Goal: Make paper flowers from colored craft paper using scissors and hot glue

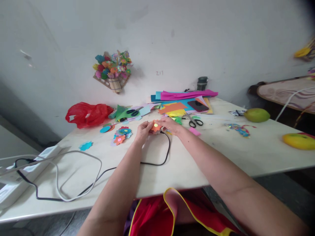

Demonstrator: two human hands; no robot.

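Note:
An orange paper flower (156, 126) with a yellow centre is held up over the table between my two hands. My left hand (143, 131) pinches its left edge. The fingers of my right hand (171, 125) close on its right edge, their tips partly hidden. Just below the flower, a black cable (169, 147) ends near my right hand; whatever it joins is hidden. A stack of paper flowers (119, 140) in orange and blue lies left of my left hand. Farther left is a single blue paper flower (86, 146). Black-handled scissors (195, 123) rest right of my right hand.
Coloured paper sheets (172, 107), a phone (198, 106) and another pair of scissors (134, 111) lie at the back. A red plastic bag (88, 114) sits at back left, a power strip (40, 162) at left. Two mangoes (257, 115) lie at right.

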